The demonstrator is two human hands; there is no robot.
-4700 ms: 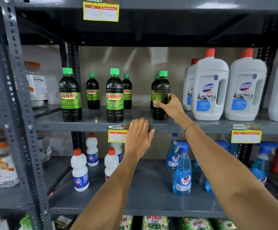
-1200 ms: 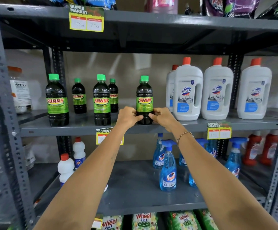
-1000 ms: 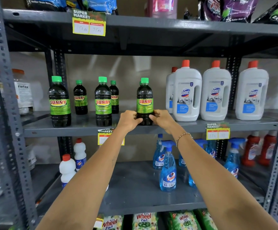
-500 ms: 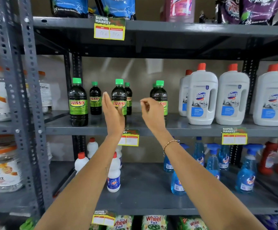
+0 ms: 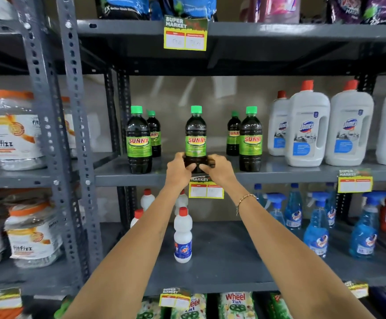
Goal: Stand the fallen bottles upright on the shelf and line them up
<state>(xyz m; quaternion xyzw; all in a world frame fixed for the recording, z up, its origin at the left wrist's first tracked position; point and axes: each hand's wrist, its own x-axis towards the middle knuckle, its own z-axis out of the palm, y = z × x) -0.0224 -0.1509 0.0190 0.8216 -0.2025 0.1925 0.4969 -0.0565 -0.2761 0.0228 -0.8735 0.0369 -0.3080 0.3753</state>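
Five dark bottles stood upright on the shelf (image 5: 109, 171). Both hands, free half a second earlier, had closed round the middle bottle (image 5: 196, 134): left hand (image 5: 178, 172), right hand (image 5: 217, 170), squaring the row.

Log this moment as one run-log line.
both hands: left hand, right hand | grip base of middle SUNNY bottle | upright on shelf | none fallen

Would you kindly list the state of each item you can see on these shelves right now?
Middle dark green-capped Sunny bottle: upright, base gripped by both hands.
Left hand: closed on that bottle's base.
Right hand: closed on the same base.
Left front Sunny bottle: upright, free.
Right front Sunny bottle: upright, free.
White red-capped Domex jugs: upright, capped.
Blue spray bottles: upright.
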